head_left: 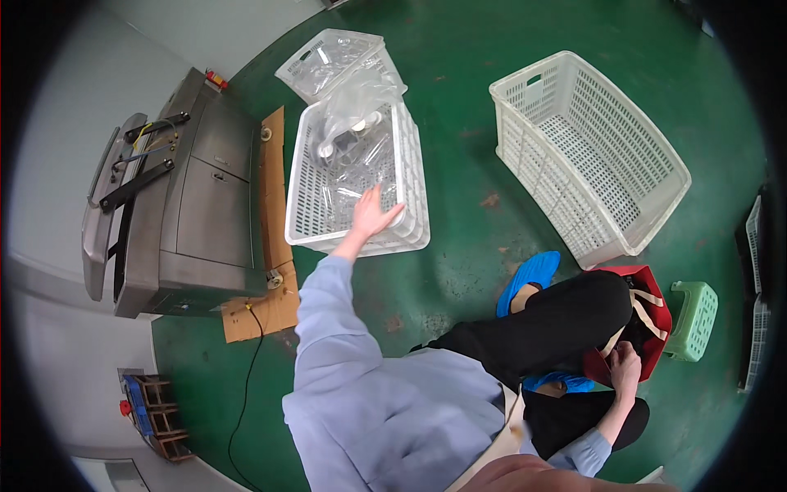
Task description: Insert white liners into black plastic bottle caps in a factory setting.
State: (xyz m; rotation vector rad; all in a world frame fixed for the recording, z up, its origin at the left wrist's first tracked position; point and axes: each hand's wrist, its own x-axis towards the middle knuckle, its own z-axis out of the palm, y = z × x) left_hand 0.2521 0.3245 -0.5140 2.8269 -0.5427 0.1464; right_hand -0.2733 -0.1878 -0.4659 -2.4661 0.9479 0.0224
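Observation:
My left hand [373, 215] reaches over the near end of a white slatted crate [303, 197]. Its fingers are spread, with the thumb out toward the right rim, and I see nothing in its grasp. Below the fingertips lie clear plastic bags [369, 164] holding clear containers with white caps [326, 151]. Down at the right, my right hand [625, 369] is at the edge of a red bag [654, 287] with beige handles [648, 316]. Its fingers are curled in; what they hold, if anything, is hidden.
Another crate with clear plastic items [328, 61] stands behind. A large white crate [590, 164] with nothing in it sits to the right. Beside the red bag is a green stool [695, 320]. A steel machine [217, 197] stands left on cardboard [275, 180], with a black cable [246, 385] across the floor.

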